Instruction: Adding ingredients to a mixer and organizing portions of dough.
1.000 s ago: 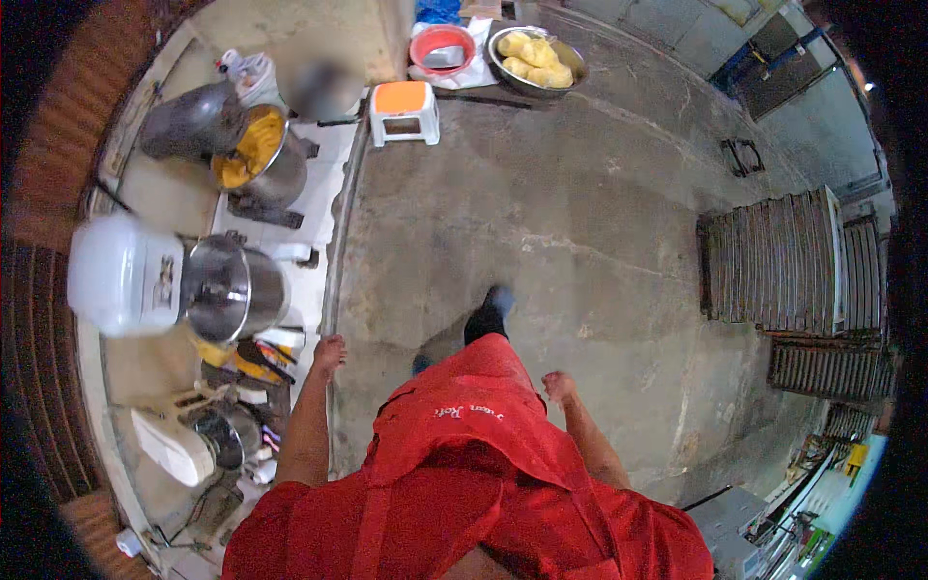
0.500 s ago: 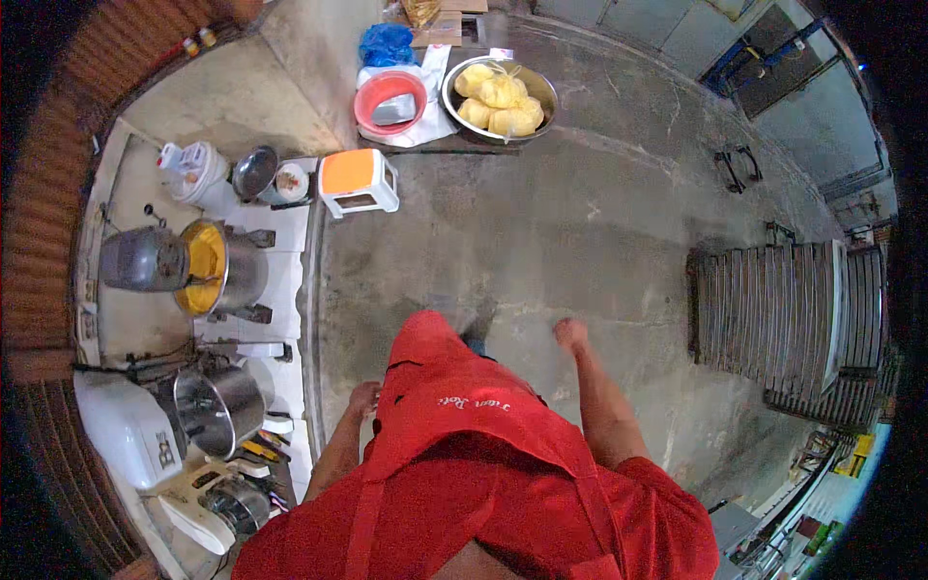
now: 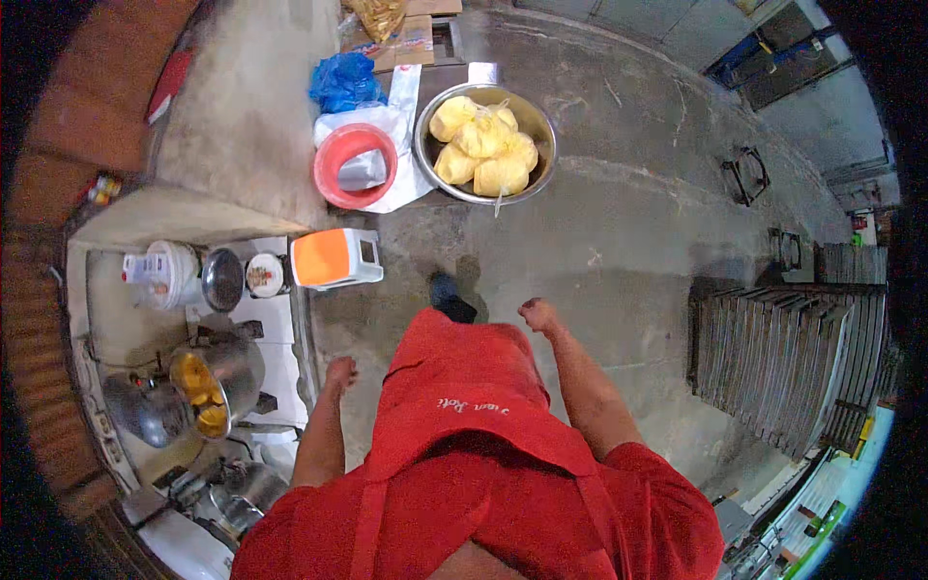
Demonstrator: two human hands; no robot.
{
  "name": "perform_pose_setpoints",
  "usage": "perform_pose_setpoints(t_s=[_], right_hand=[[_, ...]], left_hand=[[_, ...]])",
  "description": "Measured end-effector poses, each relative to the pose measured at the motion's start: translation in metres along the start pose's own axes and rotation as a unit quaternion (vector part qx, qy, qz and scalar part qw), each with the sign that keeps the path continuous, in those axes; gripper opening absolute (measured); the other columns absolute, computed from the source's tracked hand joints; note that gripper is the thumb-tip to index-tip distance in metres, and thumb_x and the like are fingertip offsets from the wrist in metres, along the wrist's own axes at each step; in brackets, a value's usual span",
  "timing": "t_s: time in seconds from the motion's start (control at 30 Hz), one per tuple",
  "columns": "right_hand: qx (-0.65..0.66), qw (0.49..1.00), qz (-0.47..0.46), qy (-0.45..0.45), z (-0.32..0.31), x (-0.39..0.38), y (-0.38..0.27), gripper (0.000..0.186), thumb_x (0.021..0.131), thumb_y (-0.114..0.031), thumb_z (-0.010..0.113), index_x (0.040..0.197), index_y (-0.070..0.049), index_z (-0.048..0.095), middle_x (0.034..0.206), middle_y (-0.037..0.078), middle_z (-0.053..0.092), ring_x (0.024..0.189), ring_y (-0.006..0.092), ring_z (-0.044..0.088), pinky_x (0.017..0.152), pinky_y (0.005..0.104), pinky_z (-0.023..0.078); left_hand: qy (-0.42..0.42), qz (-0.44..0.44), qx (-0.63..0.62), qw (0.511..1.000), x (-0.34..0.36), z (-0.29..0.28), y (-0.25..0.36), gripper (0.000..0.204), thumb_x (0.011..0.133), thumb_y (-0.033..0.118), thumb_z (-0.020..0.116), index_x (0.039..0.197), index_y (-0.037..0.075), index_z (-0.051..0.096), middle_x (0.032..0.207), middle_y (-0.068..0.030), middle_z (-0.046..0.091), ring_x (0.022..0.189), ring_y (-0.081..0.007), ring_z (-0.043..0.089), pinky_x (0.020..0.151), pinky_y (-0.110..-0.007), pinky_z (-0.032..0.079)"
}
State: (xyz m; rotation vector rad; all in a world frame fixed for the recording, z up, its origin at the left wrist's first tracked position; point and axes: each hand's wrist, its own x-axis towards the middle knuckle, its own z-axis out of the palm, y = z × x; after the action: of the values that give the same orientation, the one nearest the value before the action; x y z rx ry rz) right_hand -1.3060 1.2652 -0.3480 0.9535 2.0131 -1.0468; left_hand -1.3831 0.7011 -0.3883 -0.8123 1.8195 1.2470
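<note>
My left hand hangs beside the red apron with loosely curled, parted fingers, holding nothing. My right hand swings forward on the apron's other side, fingers curled and empty. Ahead, a steel basin holds several pale yellow bagged lumps. Left of it, a red plastic basin with a grey object inside sits on white plastic sheeting. An orange-topped white stool stands nearer me, beyond my left hand. A dark shoe shows past the apron.
Along the left are a stand mixer with yellow contents in its steel bowl, another bowl and white buckets. Stacked metal trays stand at right. Cardboard and a blue bag lie at the back, near the wall.
I have walked forward: the basins and stool have come lower and closer in view, and the mixers have slid down toward the lower left. My arms have swung; both hands stay empty.
</note>
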Motion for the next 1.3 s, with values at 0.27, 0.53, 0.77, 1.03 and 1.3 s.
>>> perform_pose_setpoints(t_s=[0.27, 0.53, 0.77, 1.03, 1.3], right_hand=[[-0.061, 0.942, -0.274, 0.183, -0.062, 0.175, -0.049, 0.037, 0.081, -0.04, 0.061, 0.088, -0.004, 0.07, 0.09, 0.016, 0.068, 0.086, 0.034, 0.065, 0.077, 0.0403, 0.051], [0.253, 0.952, 0.17, -0.031, -0.053, 0.324, -0.16, 0.091, 0.073, -0.04, 0.077, 0.137, 0.002, 0.028, 0.131, 0.024, 0.045, 0.101, 0.0311, 0.058, 0.063, 0.0462, 0.055], [-0.045, 0.989, 0.139, 0.017, -0.056, 0.447, -0.074, 0.045, 0.08, -0.032, 0.069, 0.108, -0.001, 0.053, 0.097, 0.017, 0.067, 0.085, 0.0341, 0.067, 0.07, 0.043, 0.055], [0.212, 0.931, -0.113, 0.273, -0.101, 0.411, -0.147, 0.017, 0.088, -0.019, 0.06, 0.097, -0.004, 0.059, 0.079, 0.016, 0.064, 0.067, 0.0296, 0.064, 0.063, 0.0431, 0.05], [0.245, 0.962, -0.115, 0.043, -0.227, 0.41, -0.201, 0.039, 0.079, -0.038, 0.067, 0.076, 0.001, 0.064, 0.076, 0.019, 0.064, 0.074, 0.0328, 0.063, 0.07, 0.0408, 0.049]], left_hand=[[-0.02, 0.21, 0.051, 0.976, 0.038, 0.08, 0.308, 0.031, 0.089, 0.029, 0.062, 0.113, 0.009, 0.059, 0.1, -0.0014, 0.061, 0.088, -0.0119, 0.057, 0.072, -0.03, 0.049], [-0.074, 0.147, 0.081, 0.983, 0.122, 0.234, 0.373, 0.032, 0.09, 0.026, 0.059, 0.117, 0.009, 0.059, 0.105, -0.0037, 0.062, 0.088, -0.0145, 0.06, 0.072, -0.031, 0.051], [-0.225, 0.268, 0.295, 0.889, 0.223, 0.496, 0.481, 0.037, 0.087, 0.022, 0.061, 0.118, 0.002, 0.058, 0.109, -0.016, 0.064, 0.094, -0.0278, 0.063, 0.085, -0.034, 0.049], [0.172, 0.302, 0.059, 0.936, 0.401, 0.531, 0.626, 0.054, 0.086, 0.025, 0.063, 0.129, -0.001, 0.044, 0.123, -0.0183, 0.055, 0.11, -0.0289, 0.055, 0.088, -0.037, 0.047], [-0.086, 0.123, -0.002, 0.989, 0.376, 0.532, 0.647, 0.028, 0.089, 0.028, 0.058, 0.098, 0.002, 0.062, 0.089, -0.0059, 0.063, 0.076, -0.017, 0.059, 0.067, -0.032, 0.049]])
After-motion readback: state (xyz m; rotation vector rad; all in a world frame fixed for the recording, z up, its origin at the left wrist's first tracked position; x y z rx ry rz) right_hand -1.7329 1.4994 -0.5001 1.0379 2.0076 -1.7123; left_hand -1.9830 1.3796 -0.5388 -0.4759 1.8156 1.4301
